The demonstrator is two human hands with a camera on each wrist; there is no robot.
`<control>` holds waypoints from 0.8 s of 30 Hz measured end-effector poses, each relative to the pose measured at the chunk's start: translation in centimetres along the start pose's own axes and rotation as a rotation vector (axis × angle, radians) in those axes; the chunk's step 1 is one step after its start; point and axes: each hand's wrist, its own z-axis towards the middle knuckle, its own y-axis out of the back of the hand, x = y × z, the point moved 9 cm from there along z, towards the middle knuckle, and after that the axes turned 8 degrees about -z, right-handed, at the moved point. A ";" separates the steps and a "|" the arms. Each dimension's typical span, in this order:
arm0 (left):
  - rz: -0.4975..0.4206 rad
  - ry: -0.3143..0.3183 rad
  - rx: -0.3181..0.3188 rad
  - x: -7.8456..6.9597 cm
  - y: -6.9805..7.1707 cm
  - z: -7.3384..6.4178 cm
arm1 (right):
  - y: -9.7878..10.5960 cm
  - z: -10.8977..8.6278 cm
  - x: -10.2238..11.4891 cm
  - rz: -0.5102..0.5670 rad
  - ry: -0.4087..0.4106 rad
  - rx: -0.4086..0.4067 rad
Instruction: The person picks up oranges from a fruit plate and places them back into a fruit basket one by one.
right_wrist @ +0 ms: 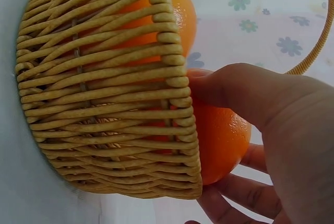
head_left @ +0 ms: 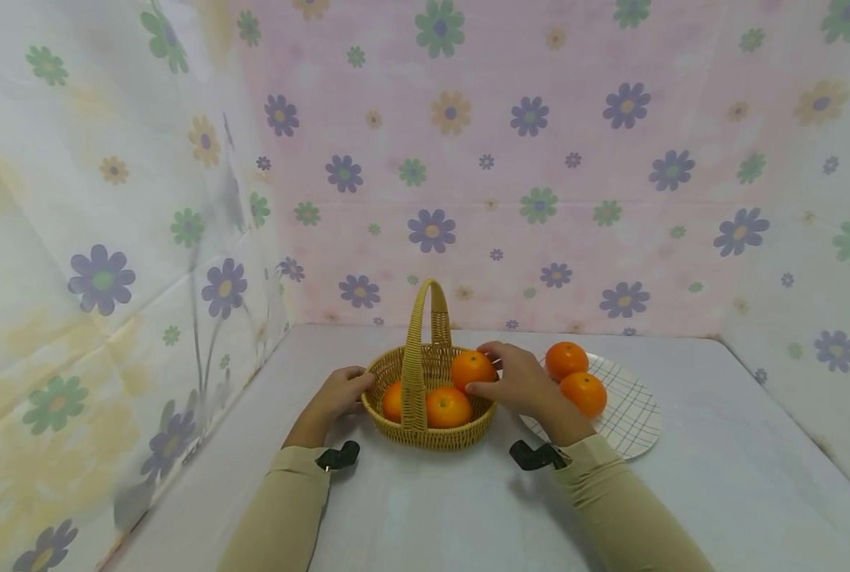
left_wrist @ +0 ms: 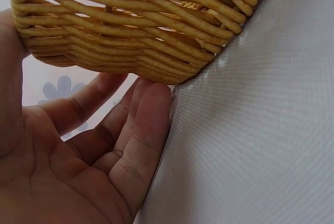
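Head view: right hand grips 1 orange, left hand the basket, handle obscuring another orange.

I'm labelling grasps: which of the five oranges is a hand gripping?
The rear-right orange in the wicker basket: the right hand grips it. The basket's other two oranges and the pair on the plate are not held.

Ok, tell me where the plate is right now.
In the head view, the plate lies on the table right of the basket, bearing two oranges and partly hidden behind the right hand.
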 end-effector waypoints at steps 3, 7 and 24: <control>-0.002 -0.002 0.003 0.0 0.0 0.0 | -0.1 0.0 0.1 -0.008 0.002 -0.001; -0.016 -0.001 0.004 0.0 0.0 0.0 | -0.1 0.0 0.1 -0.014 0.009 -0.005; -0.013 0.009 -0.001 0.1 0.0 -0.1 | -0.7 0.5 0.2 -0.127 0.069 -0.027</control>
